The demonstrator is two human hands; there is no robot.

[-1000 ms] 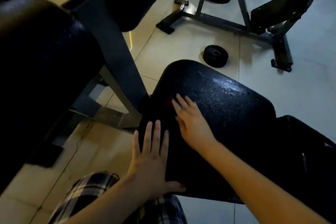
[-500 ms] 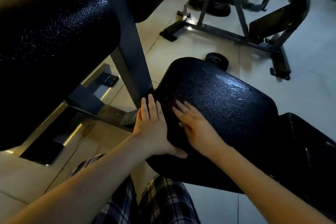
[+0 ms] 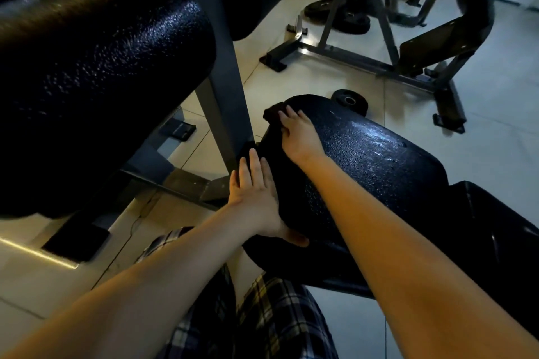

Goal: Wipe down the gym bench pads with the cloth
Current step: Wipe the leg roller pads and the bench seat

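R hand (image 3: 299, 134) lay at the far-left corner of the black seat pad (image 3: 379, 166), fingers mostly straight, pressing a dark cloth (image 3: 270, 113) against the pad's edge. L hand (image 3: 256, 198) rested flat & wide on the pad's near-left side, fingers straight, thumb on the front edge, holding nothing. A shiny patch showed on the pad's top surface. Big black roller pad (image 3: 102, 67) filled the upper left w/ its grey post (image 3: 224, 76) just beside the L hand. Small weight plate (image 3: 350, 100) sat on the tile floor (image 3: 481, 131) behind the pad.
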